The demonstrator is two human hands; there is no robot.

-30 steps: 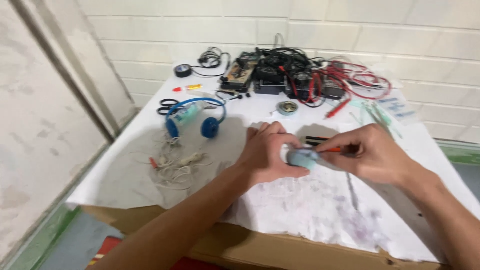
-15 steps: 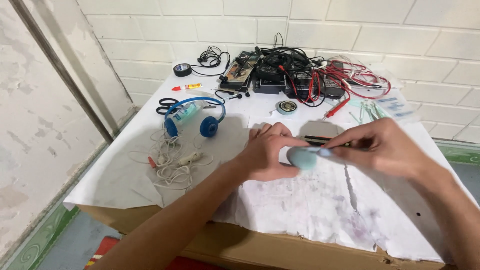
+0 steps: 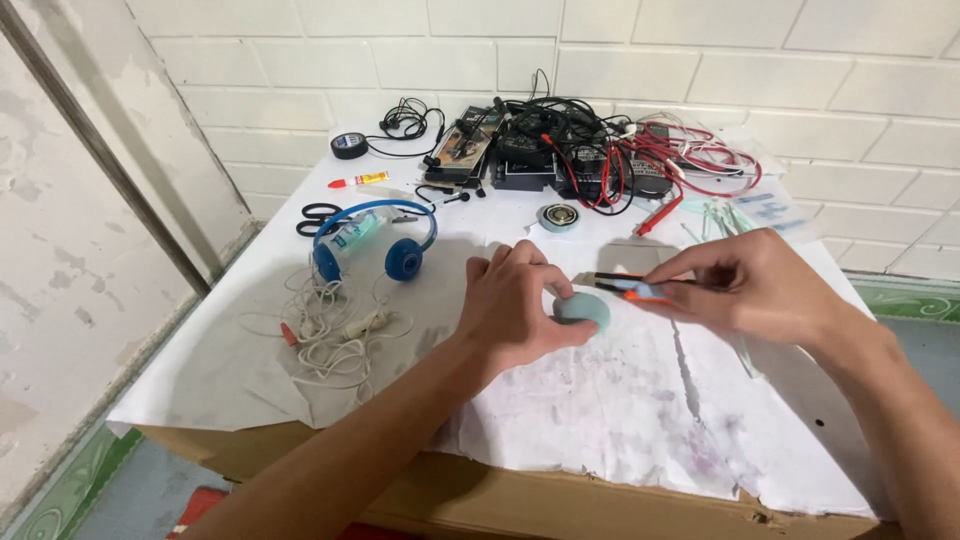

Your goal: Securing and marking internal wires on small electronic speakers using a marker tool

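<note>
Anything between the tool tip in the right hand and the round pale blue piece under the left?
Nothing visible. The left hand pins the round pale blue piece to the paper-covered table, and its right side is exposed. The right hand holds the thin tool just above it. The blue headphones lie well off to the left.

The left hand (image 3: pixel 515 305) covers most of the small pale-teal round piece (image 3: pixel 588 308) it pinches, hiding its left side. The right hand (image 3: pixel 745 285) conceals the handle of the thin orange-and-black tool (image 3: pixel 625 286); its tip is too small to make out.
</note>
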